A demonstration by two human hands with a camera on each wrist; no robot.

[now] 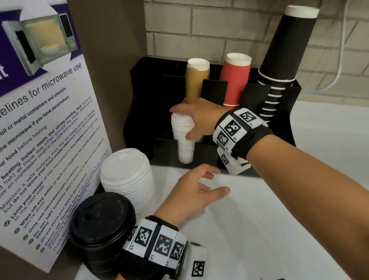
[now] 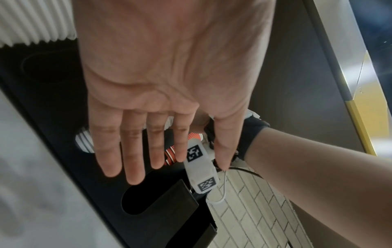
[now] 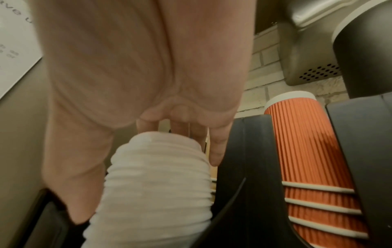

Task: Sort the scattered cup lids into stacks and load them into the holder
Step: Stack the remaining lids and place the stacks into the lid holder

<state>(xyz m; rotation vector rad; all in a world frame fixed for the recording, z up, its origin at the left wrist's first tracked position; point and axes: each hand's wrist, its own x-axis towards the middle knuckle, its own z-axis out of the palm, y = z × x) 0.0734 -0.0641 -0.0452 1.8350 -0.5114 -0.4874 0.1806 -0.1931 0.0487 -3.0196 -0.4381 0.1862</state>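
Observation:
A black holder (image 1: 145,78) stands against the brick wall. My right hand (image 1: 191,118) grips a tall stack of small white lids (image 1: 184,140) that stands in the holder's front left slot. In the right wrist view, thumb and fingers (image 3: 215,151) wrap round this ribbed stack (image 3: 157,184). My left hand (image 1: 198,189) hovers open over the white counter, fingers (image 2: 133,159) straight, holding nothing. A stack of larger white lids (image 1: 126,172) and a stack of black lids (image 1: 103,226) stand on the counter to its left.
Brown cups (image 1: 197,78), red ribbed cups (image 1: 235,79) and a tall column of black cups (image 1: 284,48) lean in the holder's rear slots. A microwave guidelines poster (image 1: 28,129) stands at left. A white cable (image 1: 341,44) hangs down the wall at right.

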